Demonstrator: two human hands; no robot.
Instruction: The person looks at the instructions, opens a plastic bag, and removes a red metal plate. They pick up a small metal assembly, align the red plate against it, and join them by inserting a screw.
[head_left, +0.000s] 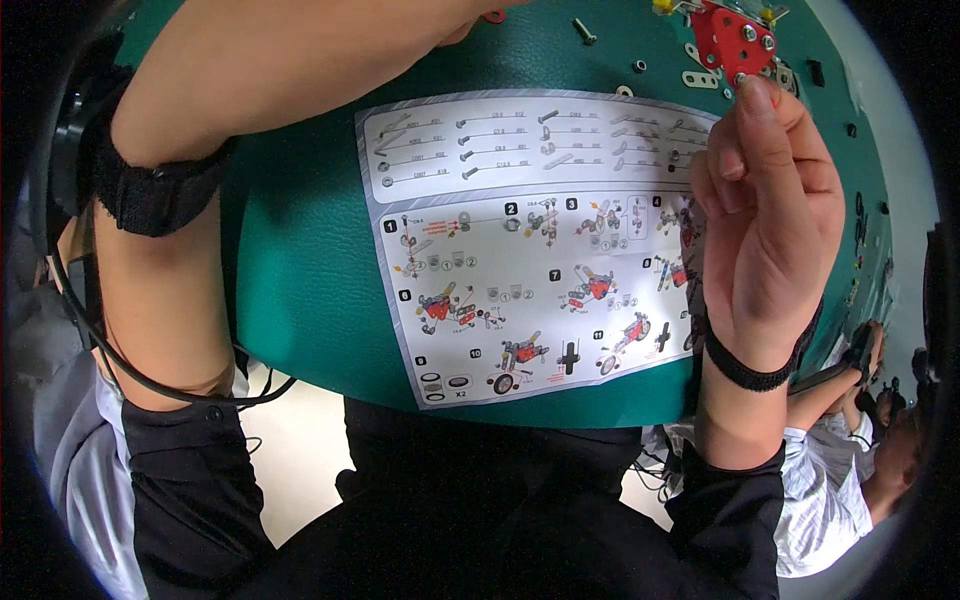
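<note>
My right hand (770, 200) is raised over the right side of the printed instruction sheet (520, 240). Its thumb and index finger pinch the lower tip of a red perforated plate (728, 42) with silver bolts and nuts fixed in it. Yellow and clear pieces are attached along the plate's top, partly cut off by the picture's edge. Close to the camera, my left hand (300, 60) reaches across the upper left. Its fingers run out past the top edge, so what they hold cannot be seen.
Beyond the sheet, a loose bolt (584, 32), a nut (639, 66) and small perforated metal strips (700, 79) lie on the green mat (300, 240). A black cable (150, 375) hangs by my left arm. At the right, another person (830, 490) sits nearby.
</note>
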